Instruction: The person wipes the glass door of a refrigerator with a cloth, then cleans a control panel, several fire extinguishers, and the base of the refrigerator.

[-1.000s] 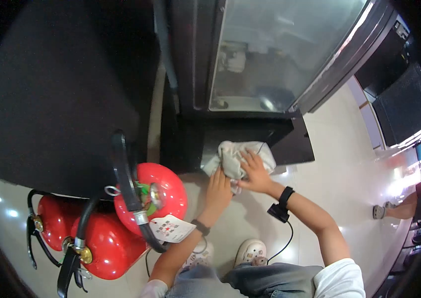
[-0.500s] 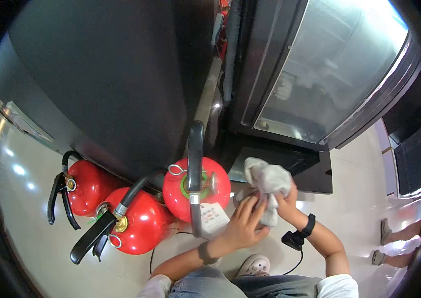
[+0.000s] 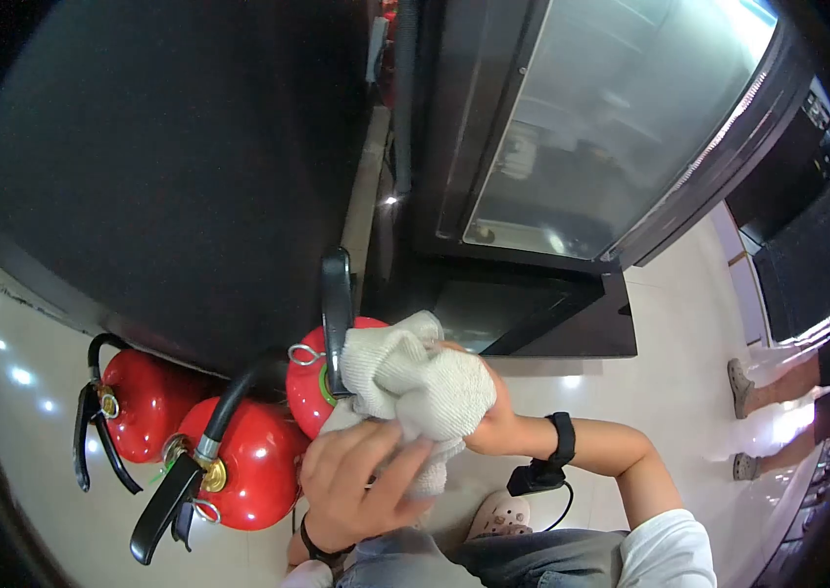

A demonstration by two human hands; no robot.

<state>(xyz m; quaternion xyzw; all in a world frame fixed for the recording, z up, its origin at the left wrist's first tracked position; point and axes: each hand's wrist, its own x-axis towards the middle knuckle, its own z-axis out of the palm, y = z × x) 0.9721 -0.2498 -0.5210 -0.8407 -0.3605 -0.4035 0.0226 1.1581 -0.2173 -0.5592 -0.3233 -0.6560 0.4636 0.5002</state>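
A bunched white cloth [image 3: 444, 392] covers much of the top of the nearest red fire extinguisher [image 3: 305, 400]. My right hand [image 3: 499, 412] grips the cloth from its right side, with most of the fingers hidden behind the folds. Below, my left hand [image 3: 358, 480] has its fingers curled against the cloth's lower part. The extinguisher's black handle [image 3: 337, 309] and metal ring pin stick out left of the cloth. Two more red extinguishers, a middle one [image 3: 256, 470] and a far-left one [image 3: 152, 402], stand beside it, with black levers and gold-coloured valves.
A large dark panel [image 3: 170, 186] rises behind the extinguishers. To its right stands a black cabinet with a glass door [image 3: 601, 147]. Another person's legs [image 3: 778, 387] show at the right on the shiny tiled floor [image 3: 660, 392]. My shoe [image 3: 500, 514] is below.
Both hands have moved left with the cloth, from beside the nearest extinguisher to over its top. Its hanging paper tag is now hidden. The view has shifted slightly.
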